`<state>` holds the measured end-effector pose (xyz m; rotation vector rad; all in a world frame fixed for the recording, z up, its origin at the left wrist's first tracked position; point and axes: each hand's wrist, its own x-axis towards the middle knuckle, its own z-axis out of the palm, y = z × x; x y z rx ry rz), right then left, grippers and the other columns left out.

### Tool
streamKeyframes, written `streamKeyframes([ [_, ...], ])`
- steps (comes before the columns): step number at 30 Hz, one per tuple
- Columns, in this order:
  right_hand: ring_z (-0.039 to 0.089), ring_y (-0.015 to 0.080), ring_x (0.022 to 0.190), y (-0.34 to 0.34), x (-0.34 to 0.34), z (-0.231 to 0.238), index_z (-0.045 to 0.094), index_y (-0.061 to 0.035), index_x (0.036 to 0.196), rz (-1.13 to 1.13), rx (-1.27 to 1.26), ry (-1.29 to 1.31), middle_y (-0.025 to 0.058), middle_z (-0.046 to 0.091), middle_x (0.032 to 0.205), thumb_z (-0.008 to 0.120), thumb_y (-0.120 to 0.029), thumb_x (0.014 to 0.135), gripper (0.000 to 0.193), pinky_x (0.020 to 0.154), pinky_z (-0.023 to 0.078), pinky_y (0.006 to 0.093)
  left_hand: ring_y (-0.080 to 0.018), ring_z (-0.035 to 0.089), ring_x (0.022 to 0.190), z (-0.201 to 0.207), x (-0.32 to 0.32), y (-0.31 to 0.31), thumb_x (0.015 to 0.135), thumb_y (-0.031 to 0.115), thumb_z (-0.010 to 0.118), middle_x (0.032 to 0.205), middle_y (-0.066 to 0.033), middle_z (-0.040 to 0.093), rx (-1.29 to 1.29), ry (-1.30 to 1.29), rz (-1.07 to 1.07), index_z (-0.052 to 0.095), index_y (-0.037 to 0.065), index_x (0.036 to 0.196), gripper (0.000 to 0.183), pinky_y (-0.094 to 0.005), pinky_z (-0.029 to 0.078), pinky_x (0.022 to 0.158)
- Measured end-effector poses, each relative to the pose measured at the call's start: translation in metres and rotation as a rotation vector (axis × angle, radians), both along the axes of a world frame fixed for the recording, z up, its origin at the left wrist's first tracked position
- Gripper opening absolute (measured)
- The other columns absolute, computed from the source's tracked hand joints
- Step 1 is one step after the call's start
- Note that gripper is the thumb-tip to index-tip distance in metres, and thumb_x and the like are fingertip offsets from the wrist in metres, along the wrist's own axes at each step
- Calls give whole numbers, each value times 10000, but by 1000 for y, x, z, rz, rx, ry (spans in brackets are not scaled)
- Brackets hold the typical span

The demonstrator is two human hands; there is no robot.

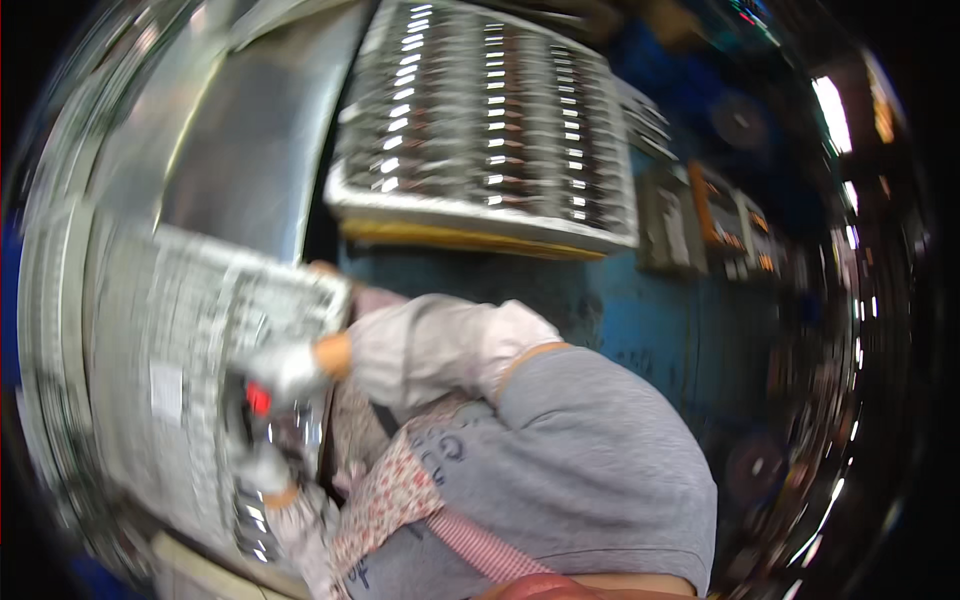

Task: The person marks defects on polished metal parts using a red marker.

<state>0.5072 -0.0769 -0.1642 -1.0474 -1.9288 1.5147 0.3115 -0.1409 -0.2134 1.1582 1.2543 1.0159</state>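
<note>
1. The left hand point(262, 468), gloved in white, is resting on the metal rack point(190, 330); blur is hiding whether it is clenched.
2. The right hand point(285, 372), also gloved, is touching the rack beside a red part point(258, 398); I cannot tell its grip.
3. A second tray of shiny pieces point(480, 120) is lying further off, above a blue floor point(640, 320).
4. A grey steel sheet point(250, 140) is filling the upper left.

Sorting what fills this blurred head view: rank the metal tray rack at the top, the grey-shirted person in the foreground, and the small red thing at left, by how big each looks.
1. Grey-shirted person, though nearness to the camera inflates this.
2. Metal tray rack, close behind.
3. Small red thing, by far the smallest.
</note>
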Motion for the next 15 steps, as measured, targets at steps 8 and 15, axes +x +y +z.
streamKeyframes([
  [8,595,271,784,-8,17,-7,556,-78,819,-233,178,181,108,610,814,791,-240,577,375,680,466,355,-220,524,1119,35,39,36,762,-95,542,1264,-132,531,153,230,35,480,-46,1283,527,-321,405,970],
  [15,604,305,772,12,17,9,593,-52,792,-394,168,189,138,619,802,812,-249,541,387,670,476,382,-252,520,1119,22,7,24,861,151,556,1222,-162,524,272,348,290,457,-15,1270,453,-341,437,931],
])
